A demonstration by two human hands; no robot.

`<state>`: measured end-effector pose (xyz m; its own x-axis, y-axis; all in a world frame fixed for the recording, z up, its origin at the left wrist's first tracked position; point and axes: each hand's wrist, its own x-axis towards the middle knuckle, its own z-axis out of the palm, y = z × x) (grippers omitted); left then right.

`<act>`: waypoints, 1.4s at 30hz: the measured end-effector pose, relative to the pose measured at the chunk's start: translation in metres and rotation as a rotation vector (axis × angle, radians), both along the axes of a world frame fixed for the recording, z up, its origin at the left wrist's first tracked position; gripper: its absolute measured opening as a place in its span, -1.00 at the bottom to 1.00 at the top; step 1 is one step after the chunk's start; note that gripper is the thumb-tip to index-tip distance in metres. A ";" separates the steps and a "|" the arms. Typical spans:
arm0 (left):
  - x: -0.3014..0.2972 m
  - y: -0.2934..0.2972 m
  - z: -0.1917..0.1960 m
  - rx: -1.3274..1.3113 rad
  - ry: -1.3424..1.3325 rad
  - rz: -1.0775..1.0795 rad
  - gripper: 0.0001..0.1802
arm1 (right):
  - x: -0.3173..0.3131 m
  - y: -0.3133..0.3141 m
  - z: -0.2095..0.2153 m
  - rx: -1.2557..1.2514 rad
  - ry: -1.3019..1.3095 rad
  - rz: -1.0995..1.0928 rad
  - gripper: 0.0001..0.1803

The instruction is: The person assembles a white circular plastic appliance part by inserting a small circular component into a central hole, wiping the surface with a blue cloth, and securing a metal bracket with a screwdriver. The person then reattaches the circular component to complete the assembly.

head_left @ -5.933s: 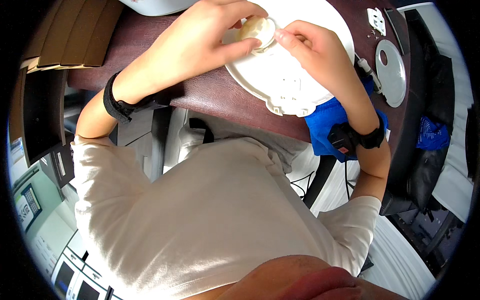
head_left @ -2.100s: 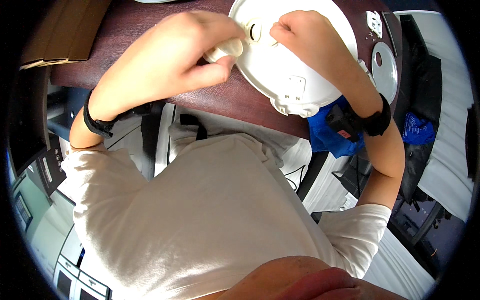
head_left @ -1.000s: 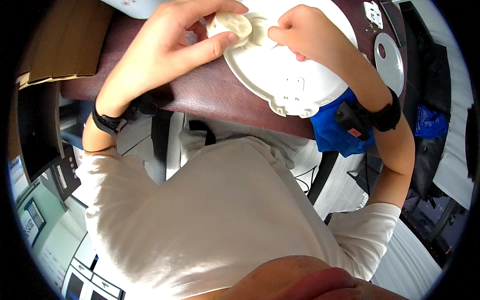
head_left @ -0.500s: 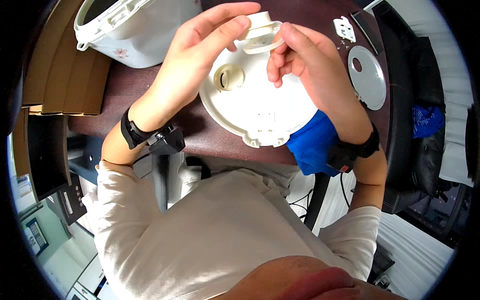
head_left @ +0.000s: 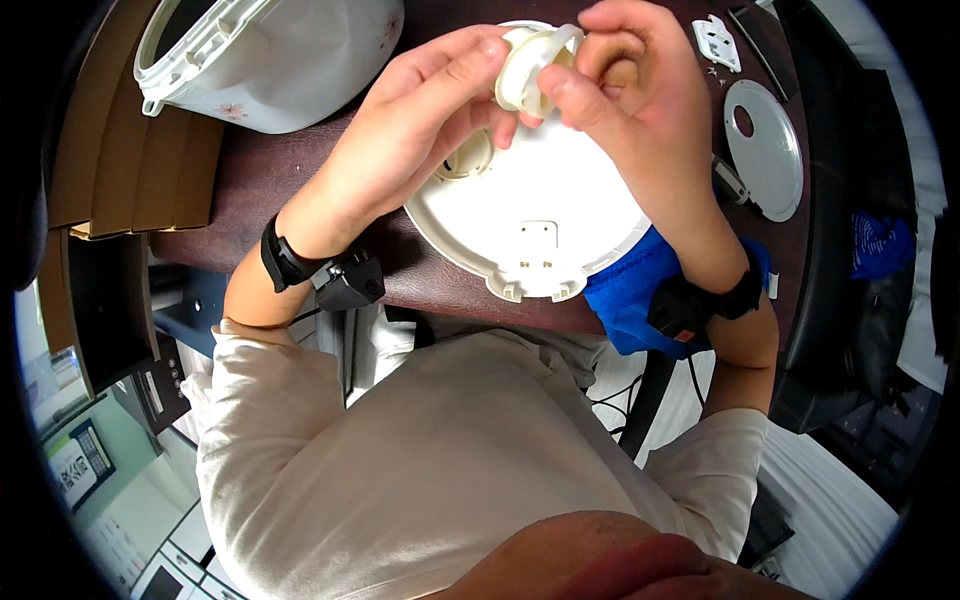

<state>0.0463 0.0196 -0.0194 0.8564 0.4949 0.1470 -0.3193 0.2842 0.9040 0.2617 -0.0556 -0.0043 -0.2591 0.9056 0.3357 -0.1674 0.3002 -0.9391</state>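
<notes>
Leave the floral-patterned white appliance body (head_left: 300, 75) where it stands at the far left of the bench (head_left: 265, 185); it is clear of your work. Next to it, your left hand (head_left: 425, 110) has its grip closed on a round cream plastic cap (head_left: 515, 70), thumb on the near rim. Keep that pinch on the rim, firm but light, since squeezing a thin shell could bend it out of round. Below those fingers, the round recess (head_left: 468, 158) in the white lid (head_left: 540, 195) is partly covered, so shift your hand if you need to see it.

The cap is raised above the lid's upper part, tilted on edge, with a pale, translucent ring (head_left: 553, 47) at its right side. Your right hand (head_left: 640, 110) appears to have its grip closed on that ring, thumb pressing the near edge; whether it is seated anywhere, you cannot tell from here. Work around the rim in small moves rather than tugging one spot, which may stretch it. Mind your right elbow near the blue cloth (head_left: 625, 295), and keep your sleeve off the loose screws (head_left: 713, 73) beside the white bracket (head_left: 717, 43).
</notes>
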 end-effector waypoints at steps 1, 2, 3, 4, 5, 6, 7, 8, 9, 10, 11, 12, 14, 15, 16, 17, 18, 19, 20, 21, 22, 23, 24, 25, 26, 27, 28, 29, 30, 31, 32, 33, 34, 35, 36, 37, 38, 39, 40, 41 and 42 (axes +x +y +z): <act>0.001 0.003 -0.001 -0.016 -0.024 -0.041 -0.54 | 0.000 0.001 0.000 0.003 -0.025 -0.026 -0.39; 0.001 0.005 -0.001 -0.031 -0.049 -0.081 -0.54 | -0.003 0.001 0.003 0.007 -0.048 -0.053 -0.37; 0.002 0.003 0.000 -0.054 -0.054 -0.058 -0.54 | -0.024 -0.002 -0.006 0.095 -0.171 -0.319 -0.47; 0.004 -0.002 0.001 -0.075 -0.060 -0.030 -0.53 | -0.038 -0.003 -0.010 0.184 -0.295 -0.579 -0.57; 0.005 -0.005 0.001 -0.096 -0.066 -0.002 -0.53 | -0.039 -0.004 -0.010 0.227 -0.327 -0.588 -0.55; 0.006 -0.007 0.000 -0.113 -0.069 0.011 -0.53 | -0.040 -0.004 -0.011 0.270 -0.359 -0.596 -0.53; 0.006 -0.009 0.001 -0.130 -0.073 0.023 -0.53 | -0.041 -0.004 -0.010 0.315 -0.390 -0.605 -0.51; 0.006 -0.010 0.001 -0.146 -0.076 0.035 -0.52 | -0.041 -0.004 -0.011 0.330 -0.413 -0.601 -0.49; 0.005 -0.010 0.000 -0.140 -0.075 0.033 -0.53 | -0.041 -0.005 -0.012 0.346 -0.436 -0.596 -0.48; 0.004 -0.009 -0.002 -0.135 -0.076 0.031 -0.53 | -0.040 -0.005 -0.012 0.362 -0.460 -0.591 -0.46; 0.004 -0.009 -0.003 -0.130 -0.076 0.028 -0.53 | -0.040 -0.005 -0.011 0.402 -0.516 -0.615 -0.45; 0.004 -0.009 -0.004 -0.114 -0.066 0.029 -0.53 | -0.040 -0.007 -0.009 0.443 -0.572 -0.638 -0.43; 0.003 -0.010 -0.006 -0.081 -0.041 0.034 -0.53 | -0.040 -0.007 -0.008 0.534 -0.643 -0.657 -0.39; 0.003 -0.011 -0.006 -0.115 -0.060 0.012 -0.53 | -0.039 -0.005 -0.008 0.585 -0.661 -0.653 -0.38; 0.003 -0.013 -0.006 -0.150 -0.079 -0.012 -0.53 | -0.038 -0.005 -0.009 0.634 -0.680 -0.649 -0.36; 0.003 -0.014 -0.006 -0.184 -0.099 -0.035 -0.52 | -0.038 -0.006 -0.008 0.646 -0.700 -0.648 -0.33; 0.002 -0.014 -0.007 -0.192 -0.112 -0.061 -0.53 | -0.037 -0.007 -0.007 0.657 -0.720 -0.647 -0.31; 0.001 -0.012 -0.009 -0.198 -0.125 -0.088 -0.53 | -0.037 -0.007 -0.006 0.669 -0.740 -0.648 -0.29; 0.000 -0.011 -0.010 -0.205 -0.138 -0.115 -0.53 | -0.036 -0.007 -0.006 0.678 -0.745 -0.641 -0.27; 0.001 -0.012 -0.009 -0.233 -0.132 -0.102 -0.53 | -0.035 -0.007 -0.007 0.687 -0.749 -0.633 -0.25; 0.001 -0.014 -0.007 -0.262 -0.126 -0.088 -0.53 | -0.035 -0.006 -0.007 0.696 -0.753 -0.626 -0.23; 0.002 -0.015 -0.006 -0.291 -0.119 -0.074 -0.53 | -0.035 -0.006 -0.007 0.690 -0.754 -0.623 -0.22; 0.000 -0.013 -0.008 -0.283 -0.140 -0.116 -0.53 | -0.036 -0.006 -0.006 0.685 -0.755 -0.620 -0.21; -0.002 -0.009 -0.010 -0.274 -0.160 -0.158 -0.52 | -0.037 -0.006 -0.006 0.680 -0.756 -0.617 -0.20; -0.003 -0.008 -0.012 -0.265 -0.180 -0.200 -0.51 | -0.037 -0.006 -0.006 0.685 -0.747 -0.611 -0.20; -0.003 -0.008 -0.009 -0.285 -0.192 -0.205 -0.51 | -0.037 -0.006 -0.006 0.691 -0.738 -0.606 -0.20; -0.003 -0.010 -0.006 -0.305 -0.206 -0.211 -0.50 | -0.037 -0.006 -0.007 0.695 -0.730 -0.600 -0.19; -0.003 -0.010 -0.004 -0.325 -0.219 -0.217 -0.49 | -0.036 -0.006 -0.007 0.687 -0.730 -0.594 -0.19; -0.004 -0.010 -0.003 -0.280 -0.180 -0.210 -0.49 | -0.036 -0.006 -0.007 0.678 -0.731 -0.589 -0.18; -0.006 -0.009 -0.003 -0.235 -0.141 -0.205 -0.49 | -0.035 -0.006 -0.007 0.670 -0.732 -0.585 -0.18; -0.008 -0.008 -0.003 -0.190 -0.102 -0.198 -0.49 | -0.036 -0.006 -0.008 0.659 -0.731 -0.578 -0.17; -0.007 -0.008 -0.003 -0.196 -0.107 -0.198 -0.50 | -0.036 -0.006 -0.008 0.649 -0.730 -0.571 -0.17; -0.007 -0.009 -0.003 -0.202 -0.110 -0.195 -0.50 | -0.037 -0.006 -0.008 0.639 -0.726 -0.563 -0.17; -0.007 -0.009 -0.003 -0.207 -0.114 -0.192 -0.50 | -0.037 -0.006 -0.008 0.638 -0.729 -0.559 -0.18; -0.007 -0.011 -0.002 -0.207 -0.080 -0.167 -0.45 | -0.037 -0.006 -0.008 0.637 -0.732 -0.555 -0.18; -0.006 -0.013 0.001 -0.204 -0.044 -0.142 -0.40 | -0.037 -0.006 -0.008 0.637 -0.735 -0.554 -0.19; -0.006 -0.014 0.004 -0.202 -0.009 -0.118 -0.35 | -0.037 -0.006 -0.007 0.642 -0.726 -0.555 -0.20; -0.007 -0.013 0.006 -0.199 -0.007 -0.119 -0.34 | -0.037 -0.005 -0.007 0.647 -0.718 -0.556 -0.21; -0.008 -0.013 0.007 -0.197 -0.007 -0.123 -0.34 | -0.036 -0.006 -0.007 0.651 -0.714 -0.560 -0.22; -0.008 -0.013 0.007 -0.194 -0.006 -0.128 -0.33 | -0.035 -0.004 -0.009 0.663 -0.689 -0.564 -0.23; -0.008 -0.012 0.007 -0.205 -0.023 -0.148 -0.33 | -0.034 -0.001 -0.014 0.674 -0.665 -0.568 -0.23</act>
